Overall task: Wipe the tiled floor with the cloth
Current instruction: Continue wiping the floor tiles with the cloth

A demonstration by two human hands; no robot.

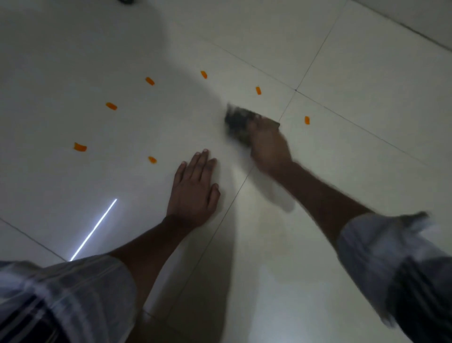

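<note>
A dark, crumpled cloth [236, 123] lies pressed on the pale tiled floor [354, 80] near the centre of the view, blurred by motion. My right hand [267, 144] is closed over the cloth's near side, with the arm stretched in from the lower right. Flat on the tile to the left of it rests my left hand [195, 188], palm down, fingers together, holding nothing. Several small orange marks [111, 106] dot the floor in a loose ring around the cloth.
Dark grout lines [296, 90] cross just right of the cloth. A bright streak of reflected light [94, 230] lies on the tile at the lower left. A dark object [126, 1] shows at the top edge. My striped sleeves fill the bottom corners.
</note>
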